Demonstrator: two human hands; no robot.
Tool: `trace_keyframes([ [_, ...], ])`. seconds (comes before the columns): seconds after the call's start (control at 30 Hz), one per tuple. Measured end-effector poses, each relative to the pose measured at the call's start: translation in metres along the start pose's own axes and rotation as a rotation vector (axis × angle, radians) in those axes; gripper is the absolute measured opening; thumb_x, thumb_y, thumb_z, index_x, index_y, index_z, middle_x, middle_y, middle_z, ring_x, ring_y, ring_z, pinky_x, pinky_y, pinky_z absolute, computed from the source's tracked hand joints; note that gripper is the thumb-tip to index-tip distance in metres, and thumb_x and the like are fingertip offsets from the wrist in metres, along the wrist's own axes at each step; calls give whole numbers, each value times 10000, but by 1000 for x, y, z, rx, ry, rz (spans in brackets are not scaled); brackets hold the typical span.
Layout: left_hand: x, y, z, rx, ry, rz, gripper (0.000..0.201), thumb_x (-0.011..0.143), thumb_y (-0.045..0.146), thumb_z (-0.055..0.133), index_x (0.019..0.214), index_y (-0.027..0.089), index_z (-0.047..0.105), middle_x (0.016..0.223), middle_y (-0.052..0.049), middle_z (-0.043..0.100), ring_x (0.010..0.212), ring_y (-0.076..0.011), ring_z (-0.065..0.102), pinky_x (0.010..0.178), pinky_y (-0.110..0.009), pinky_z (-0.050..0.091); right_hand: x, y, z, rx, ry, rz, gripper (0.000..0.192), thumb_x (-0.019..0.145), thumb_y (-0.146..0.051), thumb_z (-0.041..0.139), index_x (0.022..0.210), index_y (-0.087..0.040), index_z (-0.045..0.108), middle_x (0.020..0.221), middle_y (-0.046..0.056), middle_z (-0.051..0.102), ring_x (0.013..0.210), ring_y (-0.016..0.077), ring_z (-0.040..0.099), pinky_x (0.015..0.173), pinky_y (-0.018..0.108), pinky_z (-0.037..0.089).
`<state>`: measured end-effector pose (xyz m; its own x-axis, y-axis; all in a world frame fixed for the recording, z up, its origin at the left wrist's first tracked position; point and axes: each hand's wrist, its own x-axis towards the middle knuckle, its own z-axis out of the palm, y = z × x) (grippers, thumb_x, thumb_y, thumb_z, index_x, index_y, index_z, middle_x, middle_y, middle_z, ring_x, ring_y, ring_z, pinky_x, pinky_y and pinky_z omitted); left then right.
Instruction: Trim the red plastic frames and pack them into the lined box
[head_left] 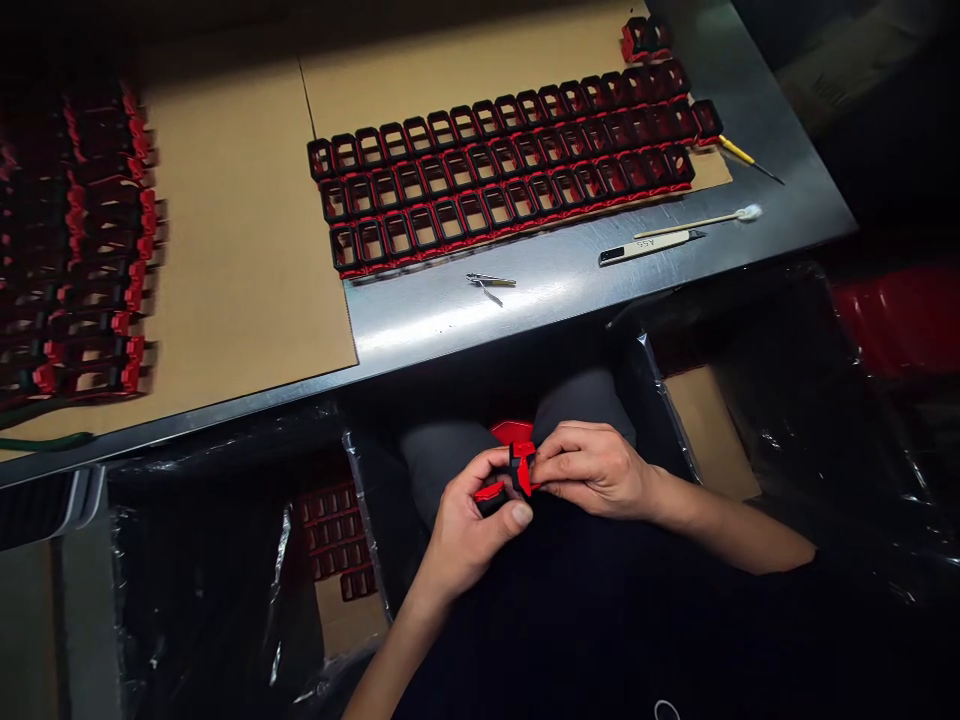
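Over my lap, both hands meet at a small red-and-black plastic frame (522,468). My left hand (476,525) is curled around it, thumb and fingers gripping its black body. From the right, my right hand (589,468) pinches at the red edge of the same part with bent fingers; whether a small tool sits in that pinch is hidden. On the metal table (420,325) ahead, rows of like red-and-black frames (472,215) stand close together on cardboard (247,250).
Nail clippers (491,283), a utility knife (649,246), a cotton-tipped stick (697,221) and a yellow-handled screwdriver (739,150) lie near the table's front right. More frames (105,290) fill the left. Plastic-lined bins flank my legs; the left one holds frames (337,530), the right one cardboard (712,430).
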<state>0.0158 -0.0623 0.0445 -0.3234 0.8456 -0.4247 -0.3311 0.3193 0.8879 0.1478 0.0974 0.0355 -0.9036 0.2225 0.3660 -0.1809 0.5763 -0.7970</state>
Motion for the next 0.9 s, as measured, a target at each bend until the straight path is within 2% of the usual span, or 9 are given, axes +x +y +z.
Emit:
trace_keyframes([
  [0.07,0,-2,2,32,64,44,437,735,480,790,995,154,662,951,-69,672,704,-128,599,651,-239,509,-2,2,1,-35,-3,-30,115,919,-163,630,933,-184,742,861,52,726,747,135,659,679,241,540],
  [0.17,-3,-6,6,157,222,208,347,705,322,827,941,181,614,1194,-109,656,885,-182,683,723,-270,566,-2,2,3,-37,39,-10,115,905,-150,644,966,-176,738,938,77,735,822,154,676,738,265,560],
  [0.23,-5,-7,8,242,300,328,386,710,238,819,1006,211,573,1269,-108,640,1013,-208,692,765,-281,586,-1,-1,3,42,65,73,140,902,-125,632,998,-161,728,971,94,738,884,168,687,798,286,567],
  [0.3,-8,-7,9,298,344,402,465,729,195,799,1114,235,540,1323,-112,620,1054,-207,695,766,-275,598,1,-5,3,170,69,206,160,905,-119,617,1018,-156,724,980,95,738,917,170,690,834,296,563],
  [0.43,-12,-11,7,370,335,434,659,778,191,764,1356,271,458,1366,-125,605,978,-186,728,712,-251,614,3,-11,3,529,59,568,153,911,-249,647,1002,-153,723,915,61,727,804,136,674,735,256,549],
  [0.53,-12,-18,4,437,310,489,747,803,202,749,1451,296,392,1398,-123,589,1111,-224,695,865,-334,614,3,-13,4,839,24,765,286,912,-382,654,1053,-139,705,841,44,714,703,111,650,644,227,533],
  [0.6,-12,-23,1,483,296,517,764,811,205,744,1473,300,375,1419,-122,575,1222,-255,637,996,-417,562,3,-14,4,933,3,812,333,902,-417,664,1077,-136,702,813,35,705,689,103,644,630,215,527],
  [0.67,-11,-28,-1,508,278,522,766,820,207,736,1484,297,365,1435,-124,563,1270,-266,602,1051,-456,523,5,-14,4,954,-6,822,338,896,-415,674,1082,-134,706,802,31,698,693,101,641,625,208,521],
  [0.9,-9,-33,-1,572,263,528,761,842,202,712,1502,267,339,1450,-147,552,1239,-259,628,978,-409,577,6,-13,4,959,-15,826,357,879,-428,679,1067,-126,710,796,29,680,689,107,622,611,219,508],
])
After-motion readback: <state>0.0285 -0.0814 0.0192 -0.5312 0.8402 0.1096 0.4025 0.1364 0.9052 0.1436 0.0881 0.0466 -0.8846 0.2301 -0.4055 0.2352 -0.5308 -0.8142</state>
